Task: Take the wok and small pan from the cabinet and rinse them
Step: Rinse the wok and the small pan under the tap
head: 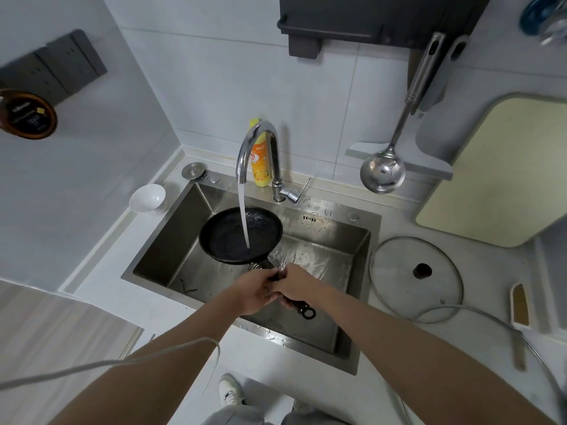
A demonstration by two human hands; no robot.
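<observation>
Small black round non-stick pan (241, 234) held over the rectangular stainless-steel sink (171, 240), directly under the stream of water (244, 219) that fell from the curved chrome faucet (256, 148) onto the pan's inner face. Left hand (256, 291) and right hand (296, 285) were both wrapped around the pan's black handle (302, 308), touching each other, fingers curled. The wok was not identifiable in the view. The sink was set into a pale white countertop (383, 378) in a corner of light grey wall tiles (214, 87). Behind the faucet stood a yellow dish-soap bottle (259, 167); at the sink's left rear corner, a small white ceramic bowl (147, 198). Right of the sink lay a round glass lid with a dark knob (415, 268) and a cream rectangular cutting board (497, 173). A steel ladle (383, 171) hung from a dark wall rack (368, 19).
</observation>
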